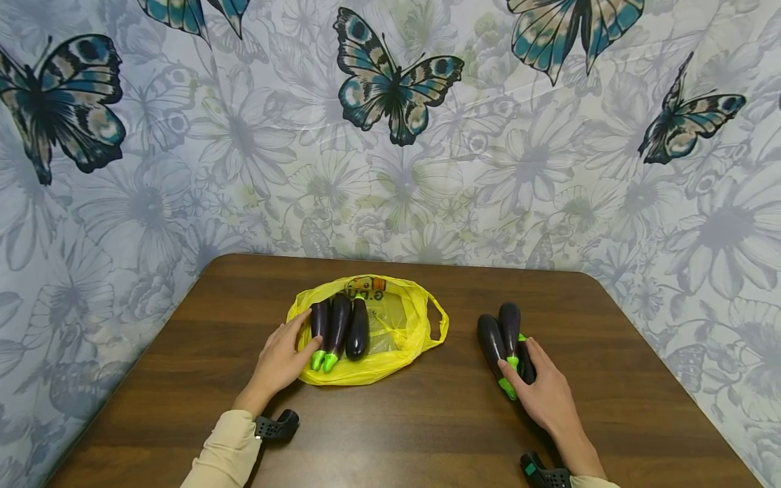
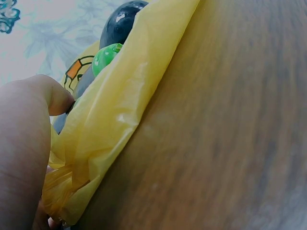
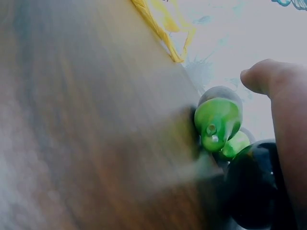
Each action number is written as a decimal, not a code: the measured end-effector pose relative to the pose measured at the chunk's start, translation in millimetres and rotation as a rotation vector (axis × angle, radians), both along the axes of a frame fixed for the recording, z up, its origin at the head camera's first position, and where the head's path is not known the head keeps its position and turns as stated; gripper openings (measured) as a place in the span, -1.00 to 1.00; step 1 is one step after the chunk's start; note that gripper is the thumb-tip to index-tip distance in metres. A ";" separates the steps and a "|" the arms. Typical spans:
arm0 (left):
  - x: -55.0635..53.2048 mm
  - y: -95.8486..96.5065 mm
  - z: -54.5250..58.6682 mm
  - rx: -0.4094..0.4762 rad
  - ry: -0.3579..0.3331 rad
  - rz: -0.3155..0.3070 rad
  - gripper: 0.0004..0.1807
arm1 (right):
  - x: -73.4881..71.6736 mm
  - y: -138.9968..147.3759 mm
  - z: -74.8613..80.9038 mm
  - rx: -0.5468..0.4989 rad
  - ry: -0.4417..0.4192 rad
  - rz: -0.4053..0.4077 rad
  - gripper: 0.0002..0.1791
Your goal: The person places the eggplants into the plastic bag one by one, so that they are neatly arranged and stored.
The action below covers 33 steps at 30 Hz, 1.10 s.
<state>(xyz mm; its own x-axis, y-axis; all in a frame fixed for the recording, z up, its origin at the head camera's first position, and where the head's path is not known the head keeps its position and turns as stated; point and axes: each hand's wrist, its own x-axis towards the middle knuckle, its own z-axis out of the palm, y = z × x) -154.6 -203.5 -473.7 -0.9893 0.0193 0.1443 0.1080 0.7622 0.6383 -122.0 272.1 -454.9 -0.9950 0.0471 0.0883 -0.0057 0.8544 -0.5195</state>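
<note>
Inside a yellow plastic bag [image 1: 390,362] lie three dark purple eggplants with green caps, side by side. My left hand [image 1: 283,356] reaches over the bag's left rim and holds the leftmost eggplant [image 1: 320,322], thumb across it; in the left wrist view the bag's side [image 2: 115,110] hides most of it. On the right, another three eggplants lie together on the table. Over the rightmost eggplant [image 1: 526,366] rests my right hand [image 1: 546,390], its thumb reaching toward the left eggplant [image 1: 491,339]. The right wrist view shows that thumb [image 3: 273,79] straight and raised.
Both groups stand on a brown wooden table [image 1: 415,434]. A handle loop [image 1: 441,325] of the bag extends toward the right group. Behind the table's back edge hangs a floral wall covering [image 1: 403,196] with butterflies. Dark bands [image 1: 277,425] with cameras sit on both wrists.
</note>
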 end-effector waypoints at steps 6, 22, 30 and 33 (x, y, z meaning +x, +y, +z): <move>0.2 -0.1 0.9 -0.005 0.001 -0.002 -0.24 | 0.1 0.0 -0.1 0.000 0.024 -0.010 0.05; 0.4 -0.7 0.9 -0.007 0.000 0.001 -0.24 | 1.3 -2.4 2.1 -0.016 0.072 -0.025 -0.04; 0.4 0.1 1.3 -0.008 -0.004 0.002 -0.24 | 0.5 -1.6 1.1 -0.016 0.049 -0.017 -0.03; 0.2 -0.5 1.9 -0.009 -0.010 0.002 -0.24 | 0.9 -1.6 1.6 0.003 0.010 0.012 0.02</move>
